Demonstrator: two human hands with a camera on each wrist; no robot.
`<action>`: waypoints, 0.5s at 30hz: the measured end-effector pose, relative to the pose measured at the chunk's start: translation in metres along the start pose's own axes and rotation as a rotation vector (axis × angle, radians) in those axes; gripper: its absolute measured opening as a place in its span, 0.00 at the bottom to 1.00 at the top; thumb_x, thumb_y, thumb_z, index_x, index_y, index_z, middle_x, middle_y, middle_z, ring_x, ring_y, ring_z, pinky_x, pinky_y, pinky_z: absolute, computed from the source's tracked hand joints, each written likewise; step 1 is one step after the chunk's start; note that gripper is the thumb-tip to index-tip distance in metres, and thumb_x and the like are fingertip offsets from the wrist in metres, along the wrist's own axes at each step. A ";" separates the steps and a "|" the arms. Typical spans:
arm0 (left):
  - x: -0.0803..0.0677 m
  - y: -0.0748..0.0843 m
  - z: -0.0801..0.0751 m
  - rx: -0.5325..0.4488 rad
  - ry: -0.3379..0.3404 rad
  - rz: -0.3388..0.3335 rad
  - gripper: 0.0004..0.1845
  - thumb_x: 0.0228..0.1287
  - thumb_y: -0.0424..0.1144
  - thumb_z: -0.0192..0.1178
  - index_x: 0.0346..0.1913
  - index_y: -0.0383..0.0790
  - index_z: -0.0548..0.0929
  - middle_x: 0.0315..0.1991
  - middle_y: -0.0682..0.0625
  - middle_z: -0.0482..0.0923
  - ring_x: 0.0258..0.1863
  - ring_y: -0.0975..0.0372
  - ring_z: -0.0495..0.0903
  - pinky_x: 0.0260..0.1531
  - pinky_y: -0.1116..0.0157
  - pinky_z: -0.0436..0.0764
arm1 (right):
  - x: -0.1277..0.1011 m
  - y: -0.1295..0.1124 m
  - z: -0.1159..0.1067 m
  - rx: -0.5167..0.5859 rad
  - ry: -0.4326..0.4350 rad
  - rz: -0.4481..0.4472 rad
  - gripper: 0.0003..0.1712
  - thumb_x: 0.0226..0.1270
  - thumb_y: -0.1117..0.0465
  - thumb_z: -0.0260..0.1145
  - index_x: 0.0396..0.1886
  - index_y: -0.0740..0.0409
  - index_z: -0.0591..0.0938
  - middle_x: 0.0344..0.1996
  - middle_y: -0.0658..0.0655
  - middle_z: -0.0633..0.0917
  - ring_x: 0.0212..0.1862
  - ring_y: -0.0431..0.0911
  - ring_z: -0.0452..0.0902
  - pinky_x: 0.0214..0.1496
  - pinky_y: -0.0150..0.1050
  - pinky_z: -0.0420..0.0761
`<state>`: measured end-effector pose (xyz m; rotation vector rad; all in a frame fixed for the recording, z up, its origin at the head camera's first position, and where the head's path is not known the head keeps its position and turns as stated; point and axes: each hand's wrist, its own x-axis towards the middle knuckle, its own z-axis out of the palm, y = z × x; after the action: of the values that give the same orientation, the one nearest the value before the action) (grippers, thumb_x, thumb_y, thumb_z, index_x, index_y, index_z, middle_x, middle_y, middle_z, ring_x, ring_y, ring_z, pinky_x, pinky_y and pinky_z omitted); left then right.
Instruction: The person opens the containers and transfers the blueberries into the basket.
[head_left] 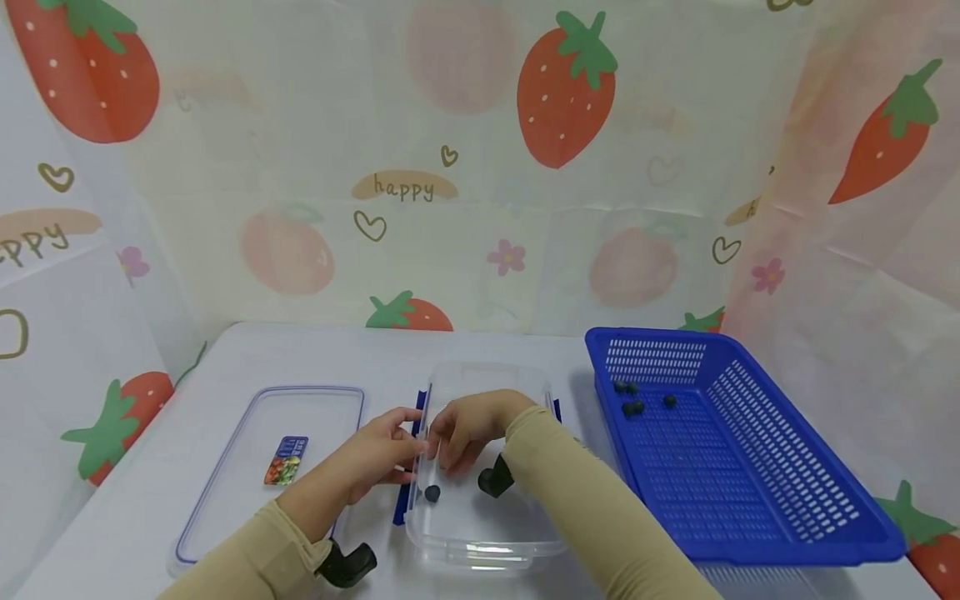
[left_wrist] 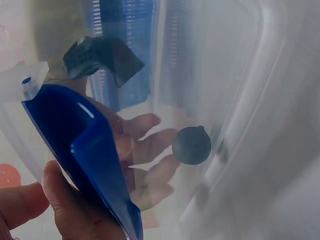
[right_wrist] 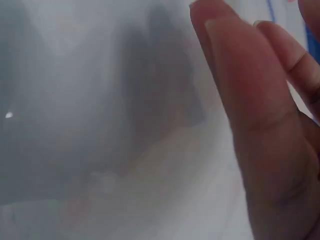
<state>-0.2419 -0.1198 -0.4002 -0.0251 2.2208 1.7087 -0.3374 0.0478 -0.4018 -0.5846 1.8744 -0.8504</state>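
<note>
Box: clear plastic box [head_left: 480, 517] at the tabletop [head_left: 315, 350] middle, one dark round berry [head_left: 432, 493] on its floor near the left wall; the left wrist view shows this berry [left_wrist: 191, 145] through the wall.
Basket: blue basket [head_left: 750, 467] just right of the box, a few dark berries [head_left: 633, 407] at its far end, the rest of its floor bare.
Lid: clear lid [head_left: 225, 475] flat on the left, a small printed label [head_left: 286, 460] on it.
Left hand: left hand [head_left: 378, 458] at the box's left wall, fingers [left_wrist: 30, 200] pinching the blue clasp [left_wrist: 85, 150].
Right hand: right hand [head_left: 468, 429] inside the box, fingers [right_wrist: 235, 90] straight and side by side, just above the berry; I cannot tell if they touch it.
Edges: box between lid and basket, narrow gaps on both sides; open tabletop behind.
Views: right wrist view shows only blurred fingers against the clear wall.
</note>
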 end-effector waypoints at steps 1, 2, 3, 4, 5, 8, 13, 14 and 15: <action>-0.001 0.001 0.000 0.000 -0.003 0.003 0.27 0.62 0.35 0.57 0.64 0.42 0.64 0.36 0.40 0.72 0.34 0.54 0.75 0.34 0.62 0.82 | 0.001 0.001 0.001 -0.004 -0.009 0.015 0.11 0.54 0.73 0.63 0.39 0.63 0.80 0.29 0.59 0.82 0.30 0.47 0.81 0.39 0.40 0.82; -0.001 0.001 0.000 0.003 -0.003 0.004 0.27 0.62 0.35 0.57 0.64 0.42 0.64 0.35 0.41 0.72 0.34 0.55 0.75 0.33 0.62 0.82 | 0.003 0.002 0.002 -0.006 -0.020 0.030 0.11 0.54 0.73 0.63 0.39 0.62 0.80 0.30 0.59 0.83 0.30 0.47 0.81 0.38 0.40 0.82; -0.002 0.002 0.000 0.007 -0.004 0.005 0.27 0.62 0.35 0.56 0.64 0.42 0.63 0.34 0.42 0.72 0.34 0.55 0.75 0.33 0.62 0.82 | 0.004 0.003 0.002 -0.003 -0.034 0.048 0.11 0.55 0.73 0.63 0.39 0.62 0.80 0.31 0.60 0.83 0.30 0.48 0.81 0.38 0.40 0.82; -0.002 0.002 0.000 0.009 -0.003 0.005 0.27 0.62 0.35 0.56 0.64 0.42 0.63 0.34 0.42 0.71 0.33 0.55 0.75 0.33 0.62 0.82 | 0.005 0.004 0.003 0.005 -0.046 0.064 0.11 0.55 0.73 0.63 0.39 0.62 0.80 0.32 0.62 0.84 0.31 0.48 0.82 0.38 0.40 0.82; -0.002 0.003 0.000 0.010 -0.001 0.002 0.27 0.62 0.35 0.56 0.64 0.42 0.64 0.33 0.42 0.71 0.33 0.56 0.74 0.33 0.62 0.82 | 0.006 0.004 0.004 0.009 -0.053 0.076 0.11 0.55 0.73 0.63 0.39 0.63 0.80 0.32 0.62 0.84 0.31 0.48 0.82 0.38 0.40 0.82; -0.002 0.003 0.000 0.013 0.006 -0.009 0.27 0.63 0.35 0.56 0.64 0.42 0.64 0.33 0.42 0.71 0.33 0.56 0.75 0.33 0.62 0.82 | 0.007 0.004 0.006 0.039 -0.072 0.111 0.12 0.55 0.74 0.63 0.40 0.64 0.79 0.35 0.64 0.84 0.33 0.50 0.83 0.38 0.40 0.82; 0.001 0.000 0.001 0.011 0.010 -0.004 0.27 0.62 0.34 0.56 0.64 0.42 0.63 0.32 0.43 0.71 0.32 0.56 0.74 0.33 0.62 0.82 | 0.007 0.003 0.011 0.083 -0.076 0.129 0.12 0.55 0.76 0.62 0.40 0.67 0.78 0.34 0.63 0.84 0.33 0.48 0.82 0.36 0.38 0.82; 0.002 -0.001 0.001 0.012 0.010 -0.002 0.27 0.62 0.34 0.56 0.64 0.42 0.63 0.33 0.43 0.71 0.32 0.56 0.74 0.33 0.62 0.82 | 0.007 0.003 0.011 0.090 -0.079 0.130 0.12 0.55 0.77 0.61 0.40 0.68 0.78 0.33 0.62 0.84 0.33 0.47 0.82 0.36 0.37 0.82; 0.003 -0.001 0.001 0.011 0.009 0.000 0.27 0.62 0.34 0.56 0.64 0.42 0.63 0.32 0.43 0.71 0.31 0.56 0.74 0.32 0.62 0.82 | 0.007 0.003 0.012 0.094 -0.080 0.131 0.12 0.55 0.78 0.61 0.40 0.69 0.78 0.32 0.62 0.84 0.33 0.47 0.82 0.35 0.36 0.82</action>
<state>-0.2437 -0.1184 -0.4025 -0.0308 2.2366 1.6992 -0.3298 0.0412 -0.4114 -0.4271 1.7693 -0.8124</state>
